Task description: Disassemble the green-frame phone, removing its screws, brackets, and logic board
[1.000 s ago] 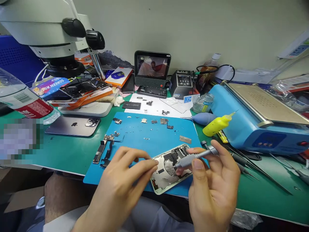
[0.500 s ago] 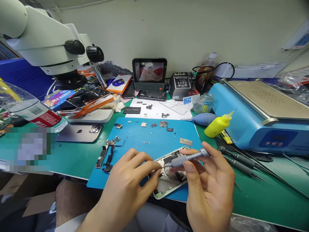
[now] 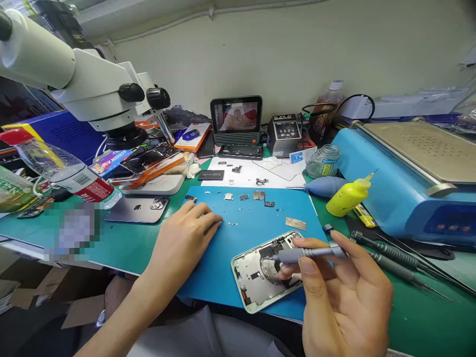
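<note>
My right hand holds a grey metal precision screwdriver, tilted, its tip pointing left above the phone housing. That opened phone housing, with a pale green rim, lies on the blue mat below the hand. My left hand rests over the left part of the mat, fingers together and fingertips down at its surface; whatever is between them is hidden or too small to name. Close to those fingertips lie several tiny screws and a small metal piece. Farther right is a flat metal plate.
Along the mat's far side sit small phone parts. A battery lies on white paper. On the right are a yellow dropper bottle, tweezers and a blue heating plate. A microscope overhangs the left.
My left hand has left the screwdriver tip and housing and moved left to the mat. My right hand still holds the screwdriver. The view has shifted, so the surroundings appear farther right.
</note>
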Available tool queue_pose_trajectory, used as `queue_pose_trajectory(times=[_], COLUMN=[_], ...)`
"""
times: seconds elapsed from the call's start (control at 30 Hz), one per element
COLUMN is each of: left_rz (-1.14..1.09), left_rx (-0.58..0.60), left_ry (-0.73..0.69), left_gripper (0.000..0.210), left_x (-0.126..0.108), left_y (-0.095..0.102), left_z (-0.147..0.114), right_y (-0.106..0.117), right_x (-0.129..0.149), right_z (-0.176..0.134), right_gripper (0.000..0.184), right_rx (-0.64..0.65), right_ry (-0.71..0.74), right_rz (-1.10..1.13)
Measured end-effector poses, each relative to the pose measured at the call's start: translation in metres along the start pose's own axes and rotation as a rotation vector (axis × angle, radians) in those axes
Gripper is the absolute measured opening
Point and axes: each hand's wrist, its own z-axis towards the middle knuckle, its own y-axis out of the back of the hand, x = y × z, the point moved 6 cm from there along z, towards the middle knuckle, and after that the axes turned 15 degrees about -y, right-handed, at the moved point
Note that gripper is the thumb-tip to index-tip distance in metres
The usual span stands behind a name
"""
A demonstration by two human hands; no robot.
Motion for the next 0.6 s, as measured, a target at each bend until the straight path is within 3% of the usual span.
queue_pose_trajectory(times=[0.3, 0.6], left_rz=[0.140, 0.112], left_rx=[0.080, 0.104], left_ry=[-0.107, -0.131], left_gripper=[0.020, 0.035], left_x=[-0.0098, -0.0102], left_y=[-0.0028, -0.0018], left_z=[0.0074, 0.0058], right_y=[0.0004, 0.0013], right_x=[-0.0004, -0.0043], right_z=[-0.0047, -0.0043], right_gripper=[0.047, 0.044], right_rx=[-0.009, -0.015], right_ry=[-0.026, -0.048], right_rz=[-0.019, -0.036])
